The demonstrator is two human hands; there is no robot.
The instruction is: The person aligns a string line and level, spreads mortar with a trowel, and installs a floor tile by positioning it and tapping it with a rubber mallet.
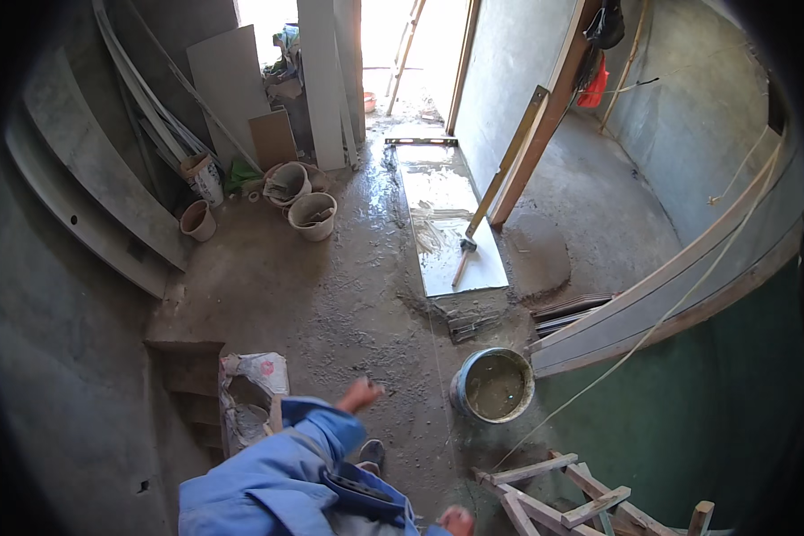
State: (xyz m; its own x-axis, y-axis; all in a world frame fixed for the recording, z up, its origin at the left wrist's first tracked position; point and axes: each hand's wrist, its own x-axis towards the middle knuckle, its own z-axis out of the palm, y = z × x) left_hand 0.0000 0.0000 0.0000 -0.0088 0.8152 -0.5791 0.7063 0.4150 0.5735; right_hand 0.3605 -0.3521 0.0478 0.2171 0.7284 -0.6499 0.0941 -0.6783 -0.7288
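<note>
My left hand point(361, 395), at the end of a blue sleeve, hangs over the muddy floor with its fingers curled in; nothing shows in it. At the lower edge is my right hand point(456, 520), its fingers folded and no object visible in them. Right of my hands stands a bucket point(458, 399) of murky water. Beyond it lies a wet white slab point(447, 276) smeared with mud. On the slab rests a mallet point(465, 254) with a wooden handle. A long yellow level point(507, 161) leans from the slab onto a wooden door post.
A wooden trestle point(545, 468) stands at lower right. Left of me, an opened sack point(263, 367) lies beside a stepped drop point(188, 384). Several buckets, one a white bucket point(312, 228), stand far left. A second level point(420, 140) crosses the slab's far end. A cord point(635, 350) stretches across the right side.
</note>
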